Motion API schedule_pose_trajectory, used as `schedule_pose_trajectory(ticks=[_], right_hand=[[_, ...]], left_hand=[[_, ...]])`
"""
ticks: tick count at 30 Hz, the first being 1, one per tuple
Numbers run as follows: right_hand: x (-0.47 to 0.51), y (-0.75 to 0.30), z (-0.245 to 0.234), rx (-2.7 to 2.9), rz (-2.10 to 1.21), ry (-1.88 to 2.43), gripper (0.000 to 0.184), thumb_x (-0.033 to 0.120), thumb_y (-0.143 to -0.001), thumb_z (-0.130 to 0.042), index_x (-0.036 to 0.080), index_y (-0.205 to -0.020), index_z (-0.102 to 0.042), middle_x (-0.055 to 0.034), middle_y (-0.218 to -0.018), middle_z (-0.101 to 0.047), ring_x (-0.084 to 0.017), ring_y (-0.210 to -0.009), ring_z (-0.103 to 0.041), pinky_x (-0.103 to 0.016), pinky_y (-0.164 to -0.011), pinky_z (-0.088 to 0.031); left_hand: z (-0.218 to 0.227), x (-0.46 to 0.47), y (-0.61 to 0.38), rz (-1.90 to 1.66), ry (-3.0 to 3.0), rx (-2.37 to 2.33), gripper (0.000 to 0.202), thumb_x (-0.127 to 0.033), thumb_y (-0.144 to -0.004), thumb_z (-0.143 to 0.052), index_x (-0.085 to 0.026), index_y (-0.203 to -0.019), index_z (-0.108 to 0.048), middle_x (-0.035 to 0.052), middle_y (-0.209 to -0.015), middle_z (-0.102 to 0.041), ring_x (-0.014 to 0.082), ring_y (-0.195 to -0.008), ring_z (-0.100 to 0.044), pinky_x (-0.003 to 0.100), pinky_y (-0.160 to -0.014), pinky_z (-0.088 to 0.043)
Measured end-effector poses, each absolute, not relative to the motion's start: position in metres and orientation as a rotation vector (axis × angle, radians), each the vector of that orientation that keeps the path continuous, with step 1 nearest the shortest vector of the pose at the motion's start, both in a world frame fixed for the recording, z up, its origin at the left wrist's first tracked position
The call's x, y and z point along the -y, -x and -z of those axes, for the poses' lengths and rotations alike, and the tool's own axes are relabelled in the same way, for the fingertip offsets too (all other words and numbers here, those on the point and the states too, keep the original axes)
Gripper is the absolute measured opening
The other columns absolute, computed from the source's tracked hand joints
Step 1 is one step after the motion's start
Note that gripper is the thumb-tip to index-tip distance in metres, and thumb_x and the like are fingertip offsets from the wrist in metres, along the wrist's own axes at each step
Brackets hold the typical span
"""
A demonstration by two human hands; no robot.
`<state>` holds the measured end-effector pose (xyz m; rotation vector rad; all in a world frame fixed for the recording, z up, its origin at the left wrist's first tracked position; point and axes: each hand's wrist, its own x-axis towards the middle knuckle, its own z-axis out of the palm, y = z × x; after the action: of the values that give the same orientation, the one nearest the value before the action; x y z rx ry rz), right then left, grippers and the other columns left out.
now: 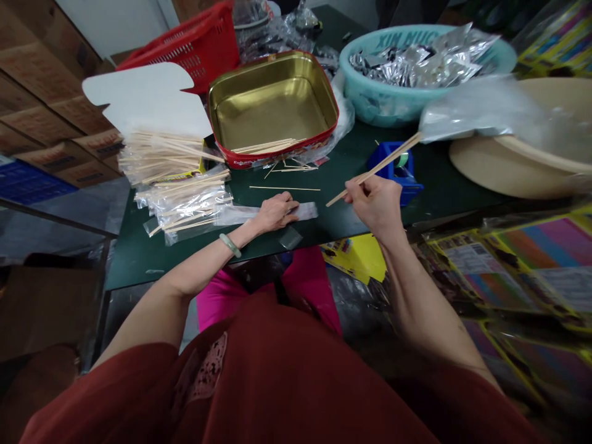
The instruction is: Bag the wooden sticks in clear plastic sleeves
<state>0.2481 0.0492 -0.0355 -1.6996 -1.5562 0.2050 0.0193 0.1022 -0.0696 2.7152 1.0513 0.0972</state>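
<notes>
My left hand [276, 211] rests on a narrow clear plastic sleeve [305, 211] that lies flat on the dark green table [139, 259], its fingers pressed down on it. My right hand [377, 200] pinches a pair of wooden chopsticks [374, 169] that slant up to the right, tips pointing toward the sleeve. One thin loose stick [284, 188] lies just beyond the sleeve. A gold tin with a red rim [272, 108] holds a few more sticks at its front edge.
A pile of bagged sticks [180, 185] lies to the left under a white card [148, 102]. Behind stand a red basket [194, 43] and a teal basin of foil packets [416, 61]. A blue tape dispenser [395, 169] and a beige bowl [518, 166] sit on the right.
</notes>
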Motion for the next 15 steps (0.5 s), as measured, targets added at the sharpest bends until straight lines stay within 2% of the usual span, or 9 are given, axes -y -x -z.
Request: schedule_pose_trajectory(ticks=[4,8,15], right_hand=[[-0.044,-0.222,0.038,1.508,-0.417,1.49,0.022,0.034,-0.082,-0.051,0.019,-0.071,-0.063,-0.0014,-0.056,-0.062,-0.015,-0.051,-0.056,-0.027,-0.052,-0.041],[-0.048,-0.212,0.049,1.553,-0.336,1.57,0.02,0.032,-0.08,-0.05,0.019,-0.069,-0.061,-0.0009,-0.055,-0.06,-0.015,-0.052,-0.054,-0.027,-0.055,-0.041],[-0.054,-0.217,0.055,1.622,-0.301,1.605,0.019,0.032,-0.082,-0.047,0.02,-0.071,-0.058,-0.0024,-0.058,-0.06,-0.015,-0.053,-0.053,-0.028,-0.055,-0.039]], left_hand=[[0.072,-0.096,-0.024,-0.122,-2.636,-1.194,0.032,-0.035,-0.087,-0.059,-0.021,-0.115,-0.064,0.0078,-0.103,-0.058,0.0199,-0.091,-0.057,0.028,-0.07,-0.041],[0.068,-0.092,-0.028,-0.098,-2.6,-1.289,0.03,-0.035,-0.087,-0.059,-0.021,-0.113,-0.064,0.008,-0.103,-0.059,0.0207,-0.091,-0.06,0.028,-0.068,-0.041],[0.051,-0.101,-0.028,0.227,-2.793,-0.955,0.041,-0.021,-0.092,-0.044,-0.026,-0.131,-0.057,0.0084,-0.105,-0.059,0.0172,-0.074,-0.057,0.028,-0.06,-0.033]])
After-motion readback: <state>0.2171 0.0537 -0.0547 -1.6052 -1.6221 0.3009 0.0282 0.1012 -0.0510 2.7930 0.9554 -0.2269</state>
